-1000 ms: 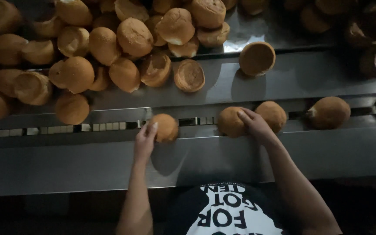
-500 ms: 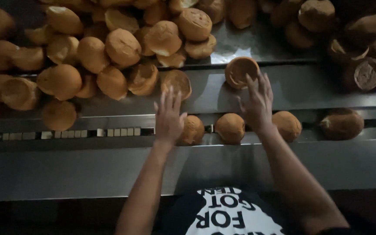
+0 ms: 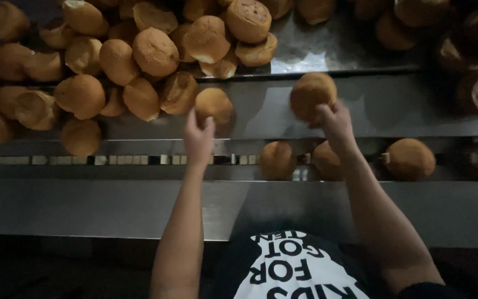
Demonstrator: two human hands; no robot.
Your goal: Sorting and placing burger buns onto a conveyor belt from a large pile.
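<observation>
The left hand [image 3: 198, 138] grips a round bun [image 3: 213, 105] at the edge of the big bun pile [image 3: 117, 61] on the metal table [image 3: 383, 105]. The right hand [image 3: 336, 123] is closed on another bun [image 3: 312, 95] near the table's middle. Three buns [image 3: 276, 159] sit along the front rail [image 3: 84, 160].

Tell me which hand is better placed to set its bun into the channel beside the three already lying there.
Probably the right hand: its bun sits just above the channel and the buns in it. The left hand and its bun are farther along.
</observation>
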